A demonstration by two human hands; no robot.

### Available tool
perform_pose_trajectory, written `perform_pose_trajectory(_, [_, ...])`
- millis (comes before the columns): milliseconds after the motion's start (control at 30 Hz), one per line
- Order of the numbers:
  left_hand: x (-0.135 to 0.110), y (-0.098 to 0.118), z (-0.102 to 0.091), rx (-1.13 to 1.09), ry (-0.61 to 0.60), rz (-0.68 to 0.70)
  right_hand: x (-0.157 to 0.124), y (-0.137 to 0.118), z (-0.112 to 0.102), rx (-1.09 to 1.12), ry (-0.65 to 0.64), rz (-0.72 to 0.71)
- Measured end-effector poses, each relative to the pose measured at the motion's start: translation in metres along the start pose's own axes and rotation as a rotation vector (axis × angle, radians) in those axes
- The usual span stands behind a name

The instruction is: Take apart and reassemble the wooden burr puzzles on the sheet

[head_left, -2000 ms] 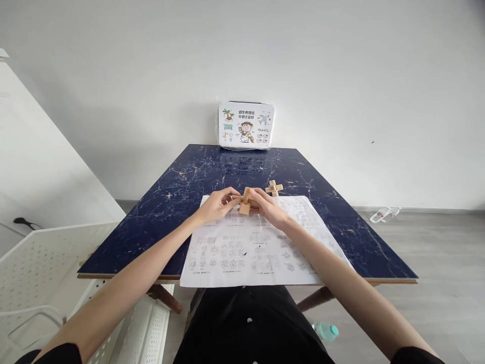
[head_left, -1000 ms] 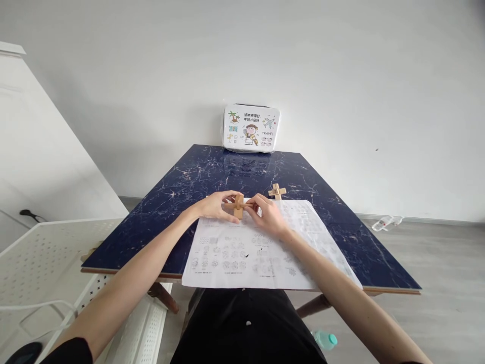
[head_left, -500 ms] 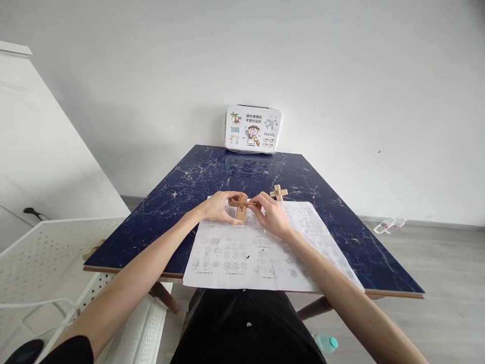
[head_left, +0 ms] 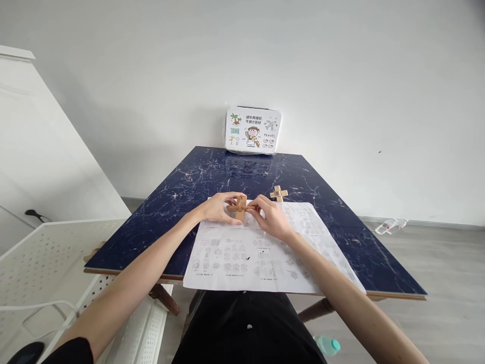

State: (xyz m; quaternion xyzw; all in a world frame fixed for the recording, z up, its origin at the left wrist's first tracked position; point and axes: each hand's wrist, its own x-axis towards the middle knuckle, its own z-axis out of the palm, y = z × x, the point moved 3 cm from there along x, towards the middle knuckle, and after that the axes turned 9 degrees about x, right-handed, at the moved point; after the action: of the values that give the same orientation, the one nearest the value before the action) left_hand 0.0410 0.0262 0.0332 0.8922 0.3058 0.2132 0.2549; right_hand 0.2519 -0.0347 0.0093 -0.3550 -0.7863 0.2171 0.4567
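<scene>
Both my hands meet over a small wooden interlocking puzzle [head_left: 239,207] held just above a printed instruction sheet [head_left: 261,253] on the dark blue marble table [head_left: 182,197]. My left hand [head_left: 217,208] pinches the puzzle from the left, fingers curled round it. From the right, my right hand [head_left: 270,216] grips the end of a crosswise wooden bar. A second, assembled wooden cross puzzle [head_left: 278,193] stands on the table just beyond the sheet, right of my hands.
A white illustrated case [head_left: 253,130] leans against the wall at the table's far edge. A white perforated rack [head_left: 45,258] stands at the left. Plastic bottles lie on the floor at right [head_left: 390,225] and under the table [head_left: 329,346].
The puzzle has been turned in my fingers, from a chunkier cluster to an upright piece with a crossbar. My hands stayed at the same spot over the sheet.
</scene>
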Motion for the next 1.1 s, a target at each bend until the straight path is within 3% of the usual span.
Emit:
perform_pose_trajectory(633, [0.003, 0.006, 0.005, 0.128, -0.024, -0.026, 0.004, 0.017, -0.003, 0.017, 0.013, 0.014])
perform_pose_trajectory(967, [0.008, 0.013, 0.010, -0.135, 0.051, 0.050, 0.003, 0.013, 0.002, 0.033, 0.044, 0.011])
perform_pose_trajectory(1100, [0.008, 0.013, 0.011, -0.140, 0.061, 0.070, 0.004, 0.010, 0.002, 0.041, 0.044, 0.016])
